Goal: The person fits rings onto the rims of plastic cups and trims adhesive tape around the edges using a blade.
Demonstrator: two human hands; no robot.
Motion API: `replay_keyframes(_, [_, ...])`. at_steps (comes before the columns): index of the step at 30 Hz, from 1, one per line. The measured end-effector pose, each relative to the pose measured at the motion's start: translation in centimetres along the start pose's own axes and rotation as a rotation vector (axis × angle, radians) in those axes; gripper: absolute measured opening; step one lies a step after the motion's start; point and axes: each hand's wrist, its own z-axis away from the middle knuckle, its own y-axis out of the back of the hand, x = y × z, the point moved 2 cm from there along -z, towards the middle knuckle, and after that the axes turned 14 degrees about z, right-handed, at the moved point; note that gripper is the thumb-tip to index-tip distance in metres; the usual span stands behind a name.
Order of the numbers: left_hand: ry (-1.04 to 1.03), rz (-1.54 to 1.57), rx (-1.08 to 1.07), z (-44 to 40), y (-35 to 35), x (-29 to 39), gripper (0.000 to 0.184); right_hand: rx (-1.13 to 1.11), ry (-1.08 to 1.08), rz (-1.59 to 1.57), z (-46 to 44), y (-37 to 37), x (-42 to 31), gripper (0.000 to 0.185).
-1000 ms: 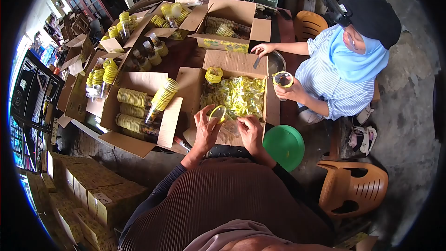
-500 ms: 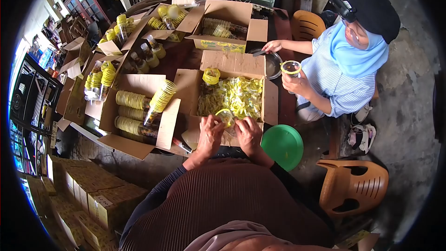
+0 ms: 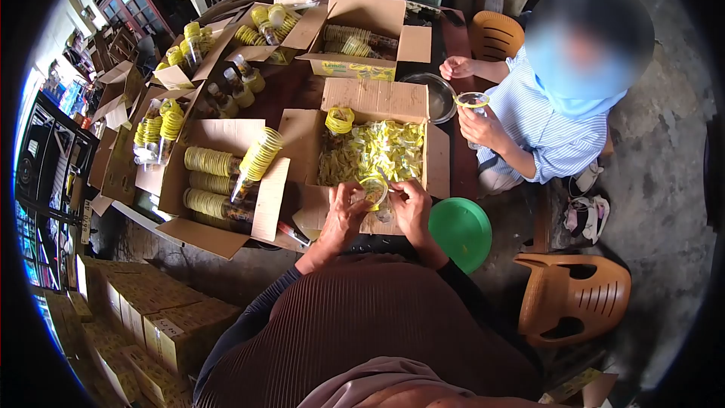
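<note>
My left hand (image 3: 346, 210) is closed around the side of a clear plastic cup (image 3: 373, 190) with a yellow rim, its mouth tilted up toward me. Close to the cup's right edge, my right hand (image 3: 410, 208) has its fingers pinched together. What they hold is too small to make out. Both hands are over the near edge of an open cardboard box (image 3: 440, 159). Crumpled yellow and clear plastic pieces (image 3: 370, 150) fill it, and a short stack of yellow-rimmed cups (image 3: 340, 120) stands in its far left corner.
To the left, another carton (image 3: 181, 223) holds stacked yellow-rimmed cups (image 3: 211, 160). Bottles (image 3: 243, 76) stand behind. A green basin (image 3: 460, 236) is at my right, near an orange chair (image 3: 578, 298). Across the corner, a person (image 3: 563, 98) holds a cup (image 3: 473, 103) beside a metal bowl (image 3: 439, 98).
The cup in my left hand has turned so its round mouth shows more. My right hand has shifted slightly right. The other person's hand has lifted off the dark utensil at the bowl.
</note>
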Motion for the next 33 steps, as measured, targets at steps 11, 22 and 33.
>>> replay_keyframes(11, [0.100,0.133,0.128,-0.3,1.9,-1.9,0.021,-0.161,-0.074,-0.244,0.9,-1.7,1.5,0.011])
replay_keyframes(22, [0.231,0.156,0.300,-0.3,2.8,-3.2,0.037,-0.432,-0.370,-0.658,1.6,-3.0,3.2,0.011])
replay_keyframes(33, [0.242,0.212,0.257,0.0,1.9,-4.8,0.039,-0.740,-0.769,-1.402,3.2,-4.8,3.8,0.008])
